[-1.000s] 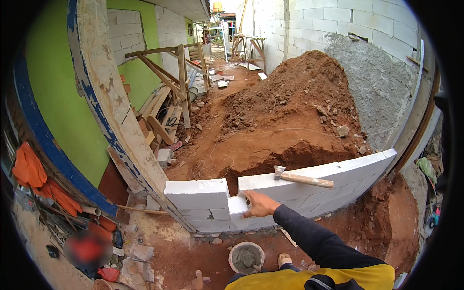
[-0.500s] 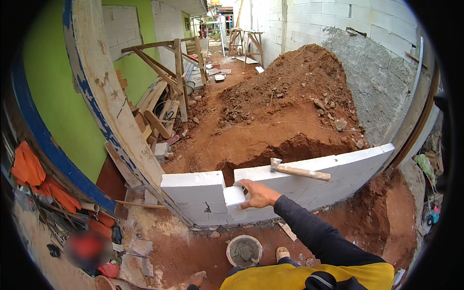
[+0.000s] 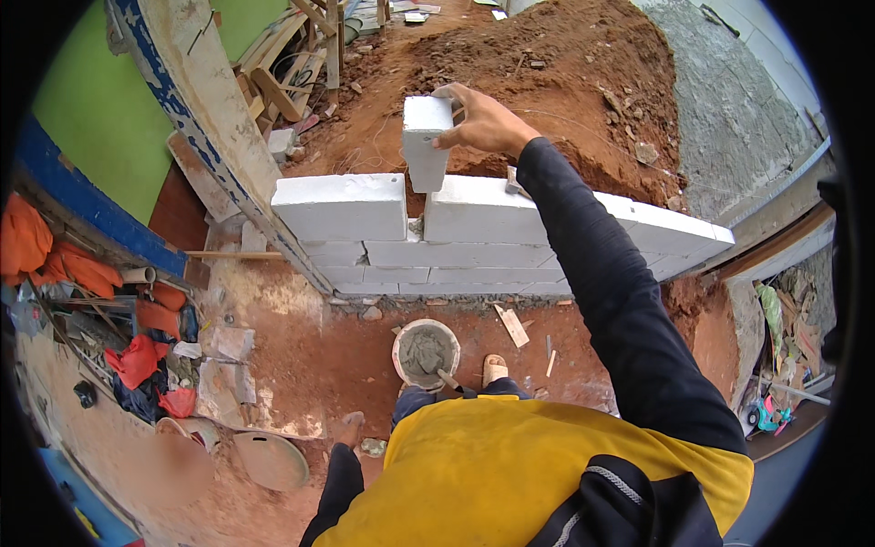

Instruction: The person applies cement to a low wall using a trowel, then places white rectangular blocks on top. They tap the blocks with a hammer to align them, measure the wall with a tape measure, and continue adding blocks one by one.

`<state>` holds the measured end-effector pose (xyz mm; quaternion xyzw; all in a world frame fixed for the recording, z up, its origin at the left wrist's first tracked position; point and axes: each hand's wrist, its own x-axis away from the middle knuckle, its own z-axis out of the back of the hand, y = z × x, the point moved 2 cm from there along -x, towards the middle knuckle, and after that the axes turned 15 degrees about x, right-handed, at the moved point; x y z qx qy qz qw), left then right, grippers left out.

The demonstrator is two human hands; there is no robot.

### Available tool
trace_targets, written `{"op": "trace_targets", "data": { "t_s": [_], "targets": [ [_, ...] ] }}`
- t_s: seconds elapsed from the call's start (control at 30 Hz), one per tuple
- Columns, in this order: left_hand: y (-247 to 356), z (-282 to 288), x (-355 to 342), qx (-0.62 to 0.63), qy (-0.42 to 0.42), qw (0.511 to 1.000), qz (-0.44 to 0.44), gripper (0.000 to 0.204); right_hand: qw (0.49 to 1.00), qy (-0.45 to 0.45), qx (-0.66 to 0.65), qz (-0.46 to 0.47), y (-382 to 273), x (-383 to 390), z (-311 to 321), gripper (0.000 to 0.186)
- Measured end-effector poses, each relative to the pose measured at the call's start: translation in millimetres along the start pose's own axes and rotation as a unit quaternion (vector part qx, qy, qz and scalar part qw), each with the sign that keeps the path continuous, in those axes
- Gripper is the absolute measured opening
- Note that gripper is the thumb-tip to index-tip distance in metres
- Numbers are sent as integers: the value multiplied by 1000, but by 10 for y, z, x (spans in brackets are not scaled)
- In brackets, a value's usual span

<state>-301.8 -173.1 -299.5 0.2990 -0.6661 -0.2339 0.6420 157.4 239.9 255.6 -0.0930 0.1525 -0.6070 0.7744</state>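
Note:
My right hand (image 3: 488, 121) grips a narrow white lightweight concrete block (image 3: 426, 146) by its upper end. The block hangs upright just above a gap in the top course of a low white block wall (image 3: 478, 214). Beside my right sleeve, the head of a hammer (image 3: 515, 182) shows on top of the wall; its handle is hidden behind my arm. At the lower left, my left hand (image 3: 350, 428) hangs low by my side, its fingers too small to read. A bucket of grey mortar (image 3: 401, 351) stands by my feet, with a tool handle (image 3: 448, 379) leaning out.
Behind the wall rises a heap of red soil (image 3: 547, 73). A peeling post (image 3: 214, 155) borders the wall's left end, with scrap timber (image 3: 278, 87) beyond it. Orange cloths and bags (image 3: 137, 360) lie at left, near a round pan (image 3: 272, 460). Wood offcuts (image 3: 512, 325) lie before the wall.
My right hand has lifted the narrow block up out of the gap in the wall. The view has tilted downward, bringing more of my body and the mortar bucket into sight.

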Motion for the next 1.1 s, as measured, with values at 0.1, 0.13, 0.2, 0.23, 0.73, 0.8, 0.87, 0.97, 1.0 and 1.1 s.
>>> {"op": "trace_targets", "data": {
  "t_s": [0.1, 0.13, 0.2, 0.23, 0.73, 0.8, 0.87, 0.97, 1.0, 1.1],
  "targets": [
    [-145, 19, 184, 50, 8, 998, 21, 36, 1000, -16, -14, -9, 66, -89, -125, 91],
    [-184, 32, 239, 69, 17, 996, 50, 35, 1000, -19, -19, -10, 75, -102, -159, 91],
    [-201, 63, 327, 24, 25, 998, 53, 35, 998, -35, -38, -20, 76, -117, -218, 90],
    [-201, 79, 364, -5, 41, 997, 70, 36, 997, -47, -54, -29, 72, -120, -245, 90],
    [15, 186, 66, 87, 21, 996, 5, 32, 997, -44, -47, -39, 131, -247, -334, 88],
    [74, 156, 85, 71, 30, 997, -1, 30, 997, -40, -49, -48, 146, -251, -327, 88],
    [125, 147, 139, 52, 36, 998, 23, 29, 996, -40, -68, -52, 161, -240, -315, 88],
    [171, 168, 216, 8, 24, 1000, 11, 28, 995, -49, -77, -47, 160, -215, -299, 89],
    [171, 179, 234, -23, 20, 999, -12, 28, 995, -51, -76, -44, 153, -204, -298, 89],
    [101, 201, 186, -89, 35, 995, 13, 30, 992, -69, -98, -36, 115, -199, -283, 85]
  ]
}}
